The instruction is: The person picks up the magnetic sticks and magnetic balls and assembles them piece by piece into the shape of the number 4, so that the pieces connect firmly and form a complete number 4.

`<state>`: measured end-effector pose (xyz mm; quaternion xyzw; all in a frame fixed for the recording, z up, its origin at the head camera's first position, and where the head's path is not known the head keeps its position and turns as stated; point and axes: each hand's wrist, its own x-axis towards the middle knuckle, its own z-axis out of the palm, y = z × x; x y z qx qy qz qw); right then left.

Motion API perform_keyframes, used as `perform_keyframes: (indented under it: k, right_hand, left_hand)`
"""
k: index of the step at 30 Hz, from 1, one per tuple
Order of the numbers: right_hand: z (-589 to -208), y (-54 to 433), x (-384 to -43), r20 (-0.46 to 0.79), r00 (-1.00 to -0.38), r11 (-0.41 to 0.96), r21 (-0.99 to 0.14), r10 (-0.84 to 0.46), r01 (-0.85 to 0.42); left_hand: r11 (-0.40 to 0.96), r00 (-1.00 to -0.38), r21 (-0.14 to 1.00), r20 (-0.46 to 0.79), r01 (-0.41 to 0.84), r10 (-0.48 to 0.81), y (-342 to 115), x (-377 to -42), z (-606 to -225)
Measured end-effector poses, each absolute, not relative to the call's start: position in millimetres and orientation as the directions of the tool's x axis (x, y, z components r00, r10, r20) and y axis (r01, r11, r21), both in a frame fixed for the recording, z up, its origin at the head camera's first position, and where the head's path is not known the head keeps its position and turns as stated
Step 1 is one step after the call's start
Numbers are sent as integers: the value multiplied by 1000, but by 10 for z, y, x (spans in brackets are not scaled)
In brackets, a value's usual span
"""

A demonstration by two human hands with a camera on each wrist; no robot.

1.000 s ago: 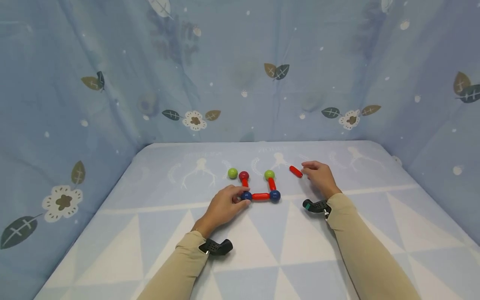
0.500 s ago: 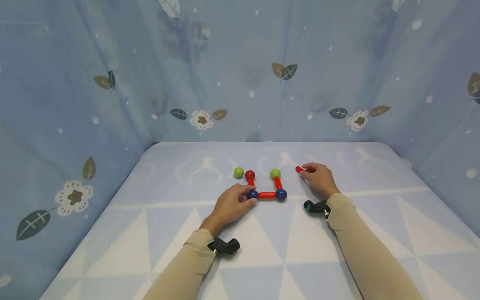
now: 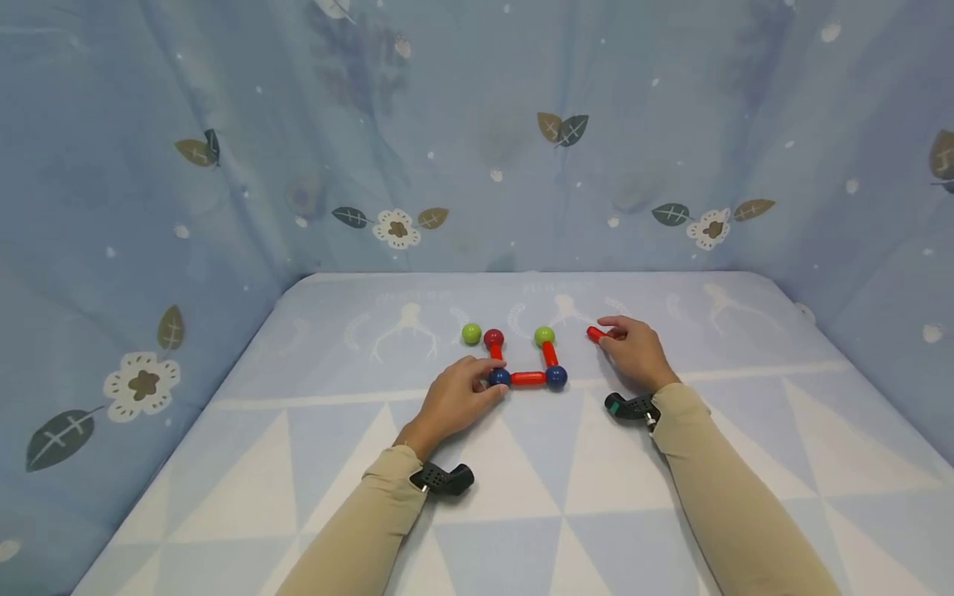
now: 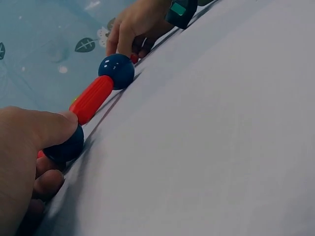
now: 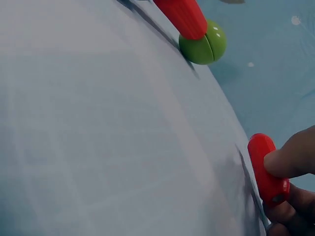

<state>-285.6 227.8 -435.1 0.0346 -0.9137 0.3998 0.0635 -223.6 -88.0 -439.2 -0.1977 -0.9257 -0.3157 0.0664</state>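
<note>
A U-shaped frame of balls and red rods lies on the table. Its near side is a red rod [image 3: 527, 378] between two blue balls [image 3: 556, 377]. One arm ends in a dark red ball [image 3: 493, 338], the other in a green ball [image 3: 545, 336]. My left hand [image 3: 456, 399] pinches the left blue ball [image 4: 69, 146] between thumb and fingers. To the right of the frame, my right hand [image 3: 635, 352] pinches a loose red rod [image 5: 266, 167], thumb on its side and fingers beneath. The rod's right end is partly covered by that hand in the head view.
A loose green ball [image 3: 471, 334] sits just left of the dark red ball. The table [image 3: 522, 497] wears a patterned cloth, and a blue curtain [image 3: 477, 141] rises along its back and sides. Each wrist carries a black camera mount [image 3: 444, 479].
My right hand has closed its thumb and fingers on the loose red rod, which has turned slightly. My left hand stays on the blue ball. The head view has shifted a little.
</note>
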Motion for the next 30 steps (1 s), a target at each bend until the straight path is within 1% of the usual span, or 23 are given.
perform_keyframes:
  k: [5,10,15,18,24,30]
  right_hand:
    - [-4322,2215,-2793,156,-988,629,-769,3,-119]
    - [-4290,2130,-2668,85,-996,607,-790,-35,-89]
    - [-4269,2094,-2570,45,-997,545,-835,-61,-71]
    - [-4281,2111,-2526,28,-996,503,-862,-85,-68]
    - [-4240,2117,-2429,16,-990,423,-903,-140,-74]
    - [-4238,2061,-2317,-20,-974,369,-927,-227,-67]
  left_hand:
    - [715,-917,574,242,399,317,-893,-2230,-4407]
    - [713,-920,581,243,391,307,-889,-2213,-4425]
    - [717,-916,570,260,400,305,-885,-2223,-4415]
    - [719,-914,565,264,405,307,-882,-2226,-4430]
    - [731,-902,534,316,424,292,-867,-2247,-4397]
    - [750,-915,530,298,396,273,-847,-2252,-4419]
